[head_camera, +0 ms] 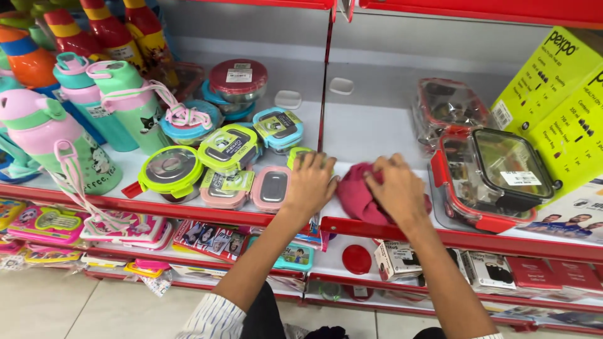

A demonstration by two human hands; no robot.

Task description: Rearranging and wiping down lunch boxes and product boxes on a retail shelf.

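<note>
Right hand (399,188): fingers closed on crumpled red cloth (359,199), pressing it flat at shelf (377,129) front edge | left hand (309,182): fingers spread, resting beside cloth, touching small lidded containers (251,188) | glass box (496,176): near shelf's right end.

The cloth (361,198) under the right hand (397,188) is soft, matt, crumpled dark pink fabric, lying on a smooth, pale shelf (370,129) with a glossy red edge. By the left hand (309,183), the small lunch boxes (251,188) have shiny metal lids framed in smooth pastel plastic. The clear container (496,176) looks glossy and see-through with red plastic clips, and the bottles (94,119) are smooth plastic.
</note>
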